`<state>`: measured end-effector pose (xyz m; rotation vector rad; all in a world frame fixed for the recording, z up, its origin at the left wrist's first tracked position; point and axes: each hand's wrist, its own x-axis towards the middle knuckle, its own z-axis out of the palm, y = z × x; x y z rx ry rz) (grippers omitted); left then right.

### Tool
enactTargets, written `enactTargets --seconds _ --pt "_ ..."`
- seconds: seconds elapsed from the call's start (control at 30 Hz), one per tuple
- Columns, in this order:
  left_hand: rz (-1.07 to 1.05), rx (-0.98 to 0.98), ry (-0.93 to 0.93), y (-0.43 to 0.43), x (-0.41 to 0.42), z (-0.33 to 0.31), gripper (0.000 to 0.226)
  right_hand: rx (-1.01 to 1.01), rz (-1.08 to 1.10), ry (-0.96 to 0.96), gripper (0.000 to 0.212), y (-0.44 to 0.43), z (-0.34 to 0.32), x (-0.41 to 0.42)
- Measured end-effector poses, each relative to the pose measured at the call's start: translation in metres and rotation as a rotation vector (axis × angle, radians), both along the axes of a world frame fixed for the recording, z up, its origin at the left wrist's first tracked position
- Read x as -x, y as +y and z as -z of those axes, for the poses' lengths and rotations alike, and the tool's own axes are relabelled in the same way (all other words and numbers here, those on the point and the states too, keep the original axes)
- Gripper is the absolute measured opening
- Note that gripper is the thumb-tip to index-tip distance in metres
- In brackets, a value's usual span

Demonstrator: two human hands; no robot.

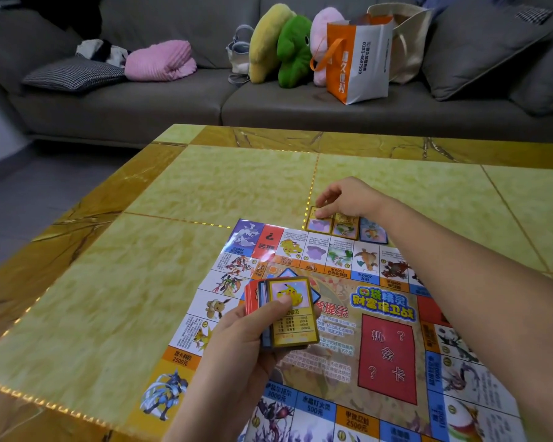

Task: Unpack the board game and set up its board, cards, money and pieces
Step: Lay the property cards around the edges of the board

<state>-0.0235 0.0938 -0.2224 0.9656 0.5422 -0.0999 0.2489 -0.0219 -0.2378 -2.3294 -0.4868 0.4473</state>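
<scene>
The left hand [237,339] is gripping a deck of cards [254,299], its fingers curling underneath and its thumb lying across the top one, a Pikachu card [296,330] with a yellow border. Directly below this grip, the paper game board [387,346] is lying flat, face up, on the yellow marble-patterned table [205,186].

Farther out from the deck and to its right, the right hand [348,199] is pinching a yellow-bordered card [320,223] showing a purple creature, with the thumb on its face and the fingers bending over its far edge. The card is lying on the table just past the board's far edge. Touching it on the wrist side of that pinch is a second yellow-bordered card [345,225], and just beyond that a blue-bordered card [372,231] is lying partly under the forearm.
</scene>
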Motion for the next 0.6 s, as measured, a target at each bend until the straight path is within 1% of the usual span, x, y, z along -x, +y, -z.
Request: enactTargets --seconds 0.07,0.13,0.2,0.27,0.37,0.43,0.47,0.53,0.6 --pt "-0.013 0.002 0.002 0.0 0.0 -0.001 0.05 -0.069 0.037 -0.019 0.027 0.0 -0.009 0.008" --pt "-0.042 -0.018 -0.002 -0.002 0.0 -0.002 0.049 -0.178 0.07 -0.069 0.027 0.0 -0.024 0.025" --pt "-0.092 -0.035 -0.003 -0.005 0.001 -0.004 0.039 -0.23 0.045 -0.147 0.024 -0.001 -0.041 0.054" --pt "-0.132 -0.041 -0.02 -0.007 0.001 -0.006 0.03 -0.273 -0.024 -0.152 0.025 -0.004 -0.051 0.088" --pt "-0.179 -0.079 -0.057 -0.008 0.001 -0.008 0.029 -0.379 -0.065 0.022 0.04 -0.009 -0.056 0.142" --pt "-0.206 -0.1 -0.075 -0.009 0.001 -0.01 0.026 -0.395 -0.068 0.122 0.052 -0.012 -0.053 0.169" --pt "-0.215 -0.099 -0.083 -0.009 0.001 -0.011 0.025 -0.386 -0.074 0.153 0.053 -0.013 -0.049 0.177" --pt "-0.234 -0.068 -0.077 -0.011 0.001 -0.015 0.026 -0.38 -0.064 0.195 0.043 -0.013 -0.042 0.186" --pt "-0.269 0.016 -0.052 -0.012 0.0 -0.017 0.027 -0.413 -0.017 0.227 0.029 -0.015 -0.036 0.186"
